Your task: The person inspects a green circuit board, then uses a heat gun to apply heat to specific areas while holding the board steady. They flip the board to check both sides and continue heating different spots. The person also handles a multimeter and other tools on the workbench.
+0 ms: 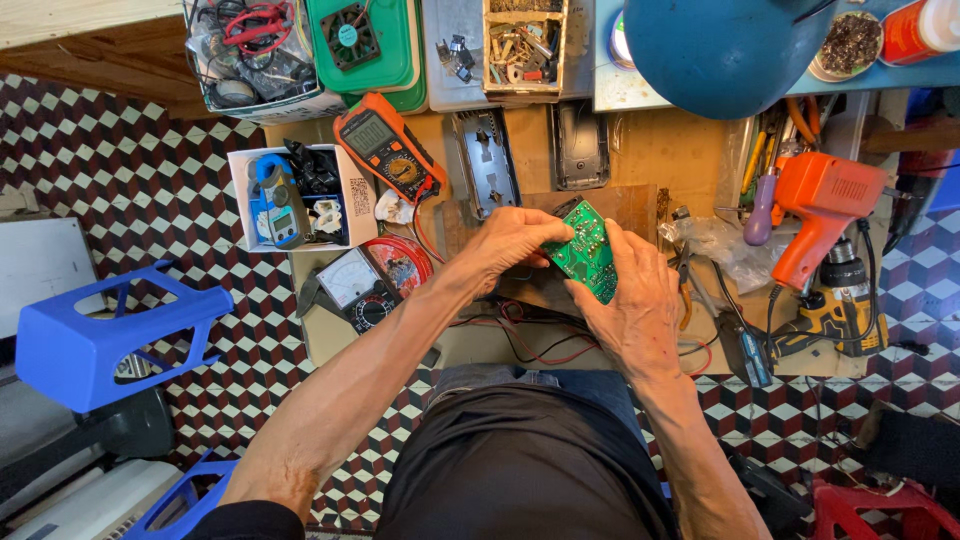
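Note:
A green circuit board [585, 252] is held over the wooden workbench [660, 150], tilted with its component side up. My left hand [510, 245] grips its left edge with fingers curled over the top. Cupping the board's right side from below is my right hand [635, 300]. Red and black wires [530, 340] lie on the bench under my hands. An orange multimeter [385, 145] rests just beyond my left hand, and an analogue meter [360, 285] lies to the left of my forearm.
An orange soldering gun [815, 215] and a yellow drill [835, 310] lie at the right. A white box with a blue clamp meter [280, 200] sits at the left. Parts trays [525, 45] and a blue lamp shade [720, 45] line the back. Blue plastic stool [105, 335] on the floor.

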### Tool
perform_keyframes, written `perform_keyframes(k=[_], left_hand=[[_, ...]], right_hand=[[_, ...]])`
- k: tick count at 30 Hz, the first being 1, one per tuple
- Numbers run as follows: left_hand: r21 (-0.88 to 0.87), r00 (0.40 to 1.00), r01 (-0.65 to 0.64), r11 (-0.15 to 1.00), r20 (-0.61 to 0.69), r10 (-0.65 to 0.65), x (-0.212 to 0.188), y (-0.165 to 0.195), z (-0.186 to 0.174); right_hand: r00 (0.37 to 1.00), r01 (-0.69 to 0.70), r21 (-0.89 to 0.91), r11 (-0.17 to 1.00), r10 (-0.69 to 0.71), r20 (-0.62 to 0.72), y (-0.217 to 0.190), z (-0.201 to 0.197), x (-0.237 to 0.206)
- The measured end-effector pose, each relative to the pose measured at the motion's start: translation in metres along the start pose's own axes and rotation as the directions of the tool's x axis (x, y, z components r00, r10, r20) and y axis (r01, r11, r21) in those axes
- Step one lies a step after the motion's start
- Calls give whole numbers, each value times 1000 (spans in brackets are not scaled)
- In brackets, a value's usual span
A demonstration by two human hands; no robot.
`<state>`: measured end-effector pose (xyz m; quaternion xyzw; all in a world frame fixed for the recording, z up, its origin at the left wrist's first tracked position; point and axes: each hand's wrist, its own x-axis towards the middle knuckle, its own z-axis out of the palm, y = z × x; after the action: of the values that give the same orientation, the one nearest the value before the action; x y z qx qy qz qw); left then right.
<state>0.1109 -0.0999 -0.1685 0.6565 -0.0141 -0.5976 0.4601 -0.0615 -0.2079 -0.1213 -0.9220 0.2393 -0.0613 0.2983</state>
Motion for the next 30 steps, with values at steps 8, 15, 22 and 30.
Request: perform_keyframes(k=[8,15,22,30], left_hand=[[-36,997,13,999,71,-10,1,1,-5],[-69,976,31,997,215,-15,0,3,-12],[-131,980,97,987,184,-72,-25,6,-5],[-107,982,103,989,166,-84,-32,23,5]], right_hand=[[1000,10,15,1000,-10,3,4,-1,1],[1000,-5,-4,1000,4,-27,-1,-11,3],[978,-35,129,991,60,-197,3,-42,-38],[423,-654,522,548,836,-349,119,-126,-98]])
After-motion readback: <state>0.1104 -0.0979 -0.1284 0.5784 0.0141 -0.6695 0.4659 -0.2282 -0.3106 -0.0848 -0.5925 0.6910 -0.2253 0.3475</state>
